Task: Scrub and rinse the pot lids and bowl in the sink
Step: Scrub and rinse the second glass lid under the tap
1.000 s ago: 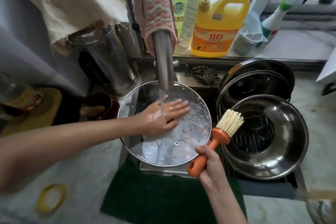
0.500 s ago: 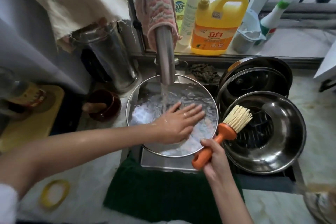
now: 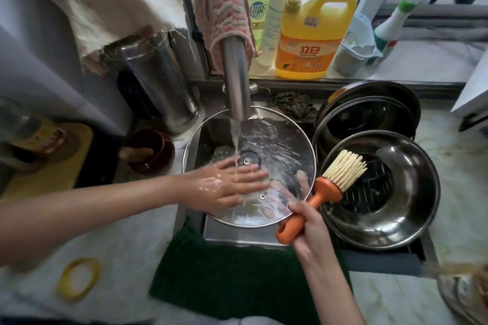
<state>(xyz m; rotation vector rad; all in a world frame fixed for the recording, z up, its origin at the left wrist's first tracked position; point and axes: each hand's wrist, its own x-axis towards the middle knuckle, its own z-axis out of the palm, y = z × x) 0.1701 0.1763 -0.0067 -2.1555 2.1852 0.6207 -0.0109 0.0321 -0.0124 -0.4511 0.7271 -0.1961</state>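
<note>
The lid [image 3: 285, 145] is in the middle of the frame, over the sink [image 3: 237, 233], under the tap [image 3: 235, 82]. Water [image 3: 235, 145] falls on it. The left hand [image 3: 227, 185] lies flat on the wet glass, fingers straight. The right hand [image 3: 309, 224] is wrapped round the brush [image 3: 327, 187] at the lid's lower right edge. The lid is wet, so it could slip and bang down into the sink. Water could splash onto the counter [image 3: 118, 245]. The bowl [image 3: 422, 171] sits just right of the lid, with more lids [image 3: 369, 119] behind it, so there is little room. Soap bottles [image 3: 314, 34] stand at the top.
</note>
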